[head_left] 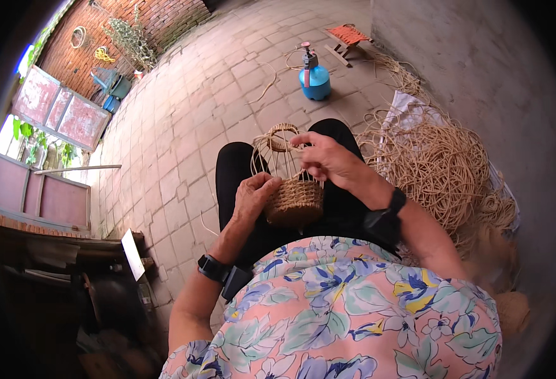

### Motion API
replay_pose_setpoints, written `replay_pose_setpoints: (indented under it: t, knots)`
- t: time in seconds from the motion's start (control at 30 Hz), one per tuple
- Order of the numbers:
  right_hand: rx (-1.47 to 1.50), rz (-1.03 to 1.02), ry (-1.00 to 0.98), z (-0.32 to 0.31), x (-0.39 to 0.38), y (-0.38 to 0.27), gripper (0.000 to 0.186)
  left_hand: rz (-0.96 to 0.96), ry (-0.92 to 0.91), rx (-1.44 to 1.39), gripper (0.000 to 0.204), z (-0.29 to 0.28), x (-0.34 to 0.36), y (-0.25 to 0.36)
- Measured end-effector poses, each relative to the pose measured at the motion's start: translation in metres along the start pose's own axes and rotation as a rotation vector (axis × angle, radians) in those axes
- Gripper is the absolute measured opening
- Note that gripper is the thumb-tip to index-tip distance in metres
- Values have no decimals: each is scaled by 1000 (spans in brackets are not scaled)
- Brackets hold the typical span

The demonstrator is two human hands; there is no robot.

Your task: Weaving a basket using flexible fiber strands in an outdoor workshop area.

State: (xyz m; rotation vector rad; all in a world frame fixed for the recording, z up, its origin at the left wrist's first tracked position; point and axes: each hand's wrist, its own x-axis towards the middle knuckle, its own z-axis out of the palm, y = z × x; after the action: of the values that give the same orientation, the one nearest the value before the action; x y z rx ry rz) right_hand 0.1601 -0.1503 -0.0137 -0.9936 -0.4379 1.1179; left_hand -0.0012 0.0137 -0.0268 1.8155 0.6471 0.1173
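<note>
A small round basket (295, 205) of twisted tan cord rests between my thighs. Its lower wall is tightly woven, while bare thin ribs rise above it towards a braided ring (283, 127) at the far side. My left hand (256, 197) grips the basket's left wall, thumb over the woven edge. On the other side, my right hand (331, 161) is at the upper right ribs with its fingers bent and the index finger reaching left. What lies between those fingers is too small to make out.
A large heap of tan cord (442, 164) lies on white cloth (407, 108) at my right. Beyond my knees stand a blue spray bottle (316, 83) and a low stool with an orange woven seat (347, 35). A loose cord (265, 88) lies on the paving; a wall rises at right.
</note>
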Motion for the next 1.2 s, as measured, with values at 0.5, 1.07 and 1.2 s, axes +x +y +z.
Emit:
replay_pose_setpoints:
  t: [0.5, 1.07, 1.2]
  knots:
    - [23, -94, 66, -63, -46, 26, 31, 260, -9, 667, 18, 27, 19, 73]
    - [-134, -208, 165, -25, 29, -6, 10, 86, 1, 59, 16, 13, 11, 25]
    - [-765, -276, 249, -5, 36, 3, 12, 62, 1, 196, 18, 13, 10, 29]
